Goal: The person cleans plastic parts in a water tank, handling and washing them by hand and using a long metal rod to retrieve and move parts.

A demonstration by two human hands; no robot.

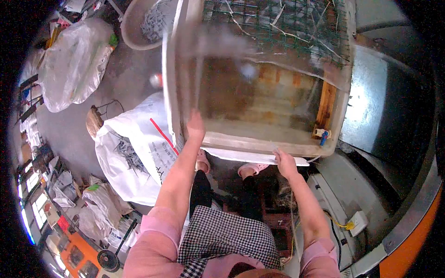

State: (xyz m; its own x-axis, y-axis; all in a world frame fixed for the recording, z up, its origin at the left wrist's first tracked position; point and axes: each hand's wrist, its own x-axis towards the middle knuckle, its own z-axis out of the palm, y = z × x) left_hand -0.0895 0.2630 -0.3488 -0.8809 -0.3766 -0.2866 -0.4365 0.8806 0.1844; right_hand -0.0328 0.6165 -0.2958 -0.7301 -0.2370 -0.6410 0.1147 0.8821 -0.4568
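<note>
A large pale tub [340,118] holds murky water, with a green wire mesh [296,28] across its far part. Over the tub's left front corner is my left hand [196,126], its fingers blurred; a thin blurred streak rises above it, and whether the hand holds it is unclear. My right hand [284,162] is closed at the front edge, close to a white strip [259,159] that runs along the tub's front. What its fingers hold is too small to make out. A blurred grey shape [222,44] hangs over the tub's left side.
A white sack [134,125] with grey pieces lies left of the tub. Behind it stands a round basin [132,28] of similar pieces. Plastic bags [76,60] are farther left. A white box with a yellow cable [358,223] sits at the right on grey machinery.
</note>
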